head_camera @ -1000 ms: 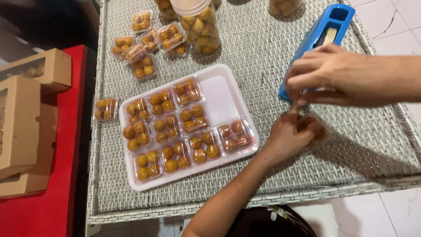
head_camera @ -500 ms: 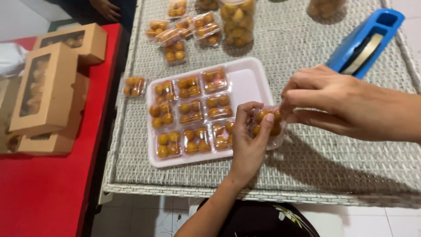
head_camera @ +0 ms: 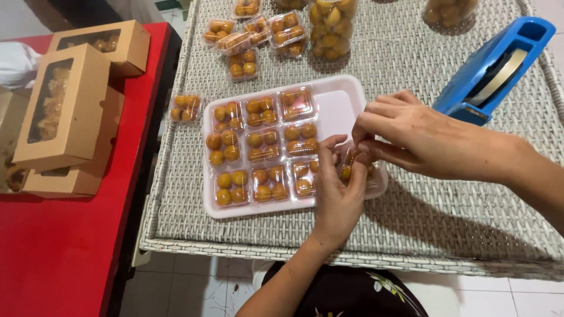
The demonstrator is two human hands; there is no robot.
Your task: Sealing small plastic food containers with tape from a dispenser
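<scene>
My left hand [head_camera: 338,191] comes up from below and holds a small clear pack of orange sweets [head_camera: 351,167] over the right end of a white tray [head_camera: 343,97]. My right hand [head_camera: 405,135] reaches in from the right and pinches the top of the same pack with thumb and fingertips. Several more clear packs of orange sweets [head_camera: 261,147] lie in rows in the tray. Most of the held pack is hidden by my fingers.
A blue tape dispenser [head_camera: 493,64] lies at the upper right of the wicker table [head_camera: 423,217]. Loose packs [head_camera: 249,38] and jars of sweets [head_camera: 332,26] stand at the back. One pack [head_camera: 184,108] lies left of the tray. Brown window boxes [head_camera: 67,111] sit on a red surface [head_camera: 59,252].
Both hands moved left from beside the dispenser to the tray's right end, with the pack now between them. The view shifted, showing more of the red surface and boxes.
</scene>
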